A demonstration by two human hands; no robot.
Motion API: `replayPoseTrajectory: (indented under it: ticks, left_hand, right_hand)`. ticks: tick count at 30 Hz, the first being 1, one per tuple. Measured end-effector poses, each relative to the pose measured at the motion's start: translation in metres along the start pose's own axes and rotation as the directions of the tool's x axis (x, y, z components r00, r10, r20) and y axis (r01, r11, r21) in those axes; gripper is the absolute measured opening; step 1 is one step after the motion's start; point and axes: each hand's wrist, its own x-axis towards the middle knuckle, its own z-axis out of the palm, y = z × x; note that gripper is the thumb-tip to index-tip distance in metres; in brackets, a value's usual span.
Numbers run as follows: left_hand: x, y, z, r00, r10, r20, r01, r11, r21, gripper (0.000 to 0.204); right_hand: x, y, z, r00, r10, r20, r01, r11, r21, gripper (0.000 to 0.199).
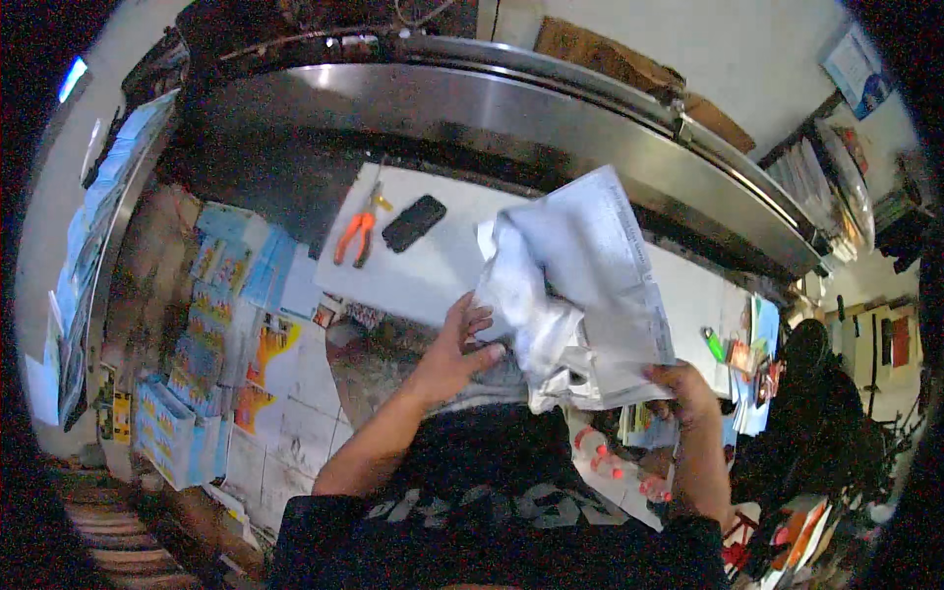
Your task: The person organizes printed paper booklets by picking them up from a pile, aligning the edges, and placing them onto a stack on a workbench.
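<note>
A large white printed paper sheet [600, 246], creased and crumpled along its left and lower parts, is raised over the near side of the white tabletop [393, 285]. My right hand [683, 386] grips its lower right corner between thumb and fingers. Beside its crumpled left edge is my left hand [462, 346], with fingers and thumb apart and nothing held; whether a fingertip touches the paper is unclear. Farther back on the tabletop lie orange-handled pliers [357, 236] and a black phone-like object [414, 223]. The sheet hides the middle of the tabletop.
A wide metal beam [442, 93] runs behind the table. Blue printed packs [211, 324] are stacked on the tiled floor at left. A green object [713, 344] lies by the table's right end. Bottles with red parts [598, 452] are below on the right.
</note>
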Motion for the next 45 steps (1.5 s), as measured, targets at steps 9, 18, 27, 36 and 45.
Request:
replayPoseTrajectory:
  ticks: [9,18,27,36,45]
  left_hand:
    - [-0.02,0.016,0.012,0.978,-0.036,-0.203,0.058,0.993,0.103,0.074]
    - [0.017,0.058,0.03,0.966,-0.079,-0.245,0.2,0.829,0.522,0.075]
    - [0.0,0.009,-0.003,0.952,-0.169,-0.255,0.232,0.942,0.242,0.027]
    - [-0.029,0.037,0.019,0.931,0.347,0.111,-0.315,0.616,0.722,0.021]
    - [-0.04,0.023,0.088,0.745,0.226,0.628,-0.641,0.506,0.578,0.041]
  right_hand:
    - [0.022,0.061,0.068,0.953,-0.048,0.301,0.03,0.997,0.064,0.037]
    - [0.05,0.096,0.084,0.946,-0.299,0.126,0.317,0.935,-0.159,0.049]
    - [0.065,0.101,0.075,0.857,-0.208,0.472,-0.046,0.881,0.471,0.048]
    - [0.074,0.109,0.089,0.799,-0.593,0.095,0.599,0.798,-0.058,0.046]
    - [0.094,0.132,0.09,0.768,-0.635,0.084,0.608,0.682,-0.407,0.04]
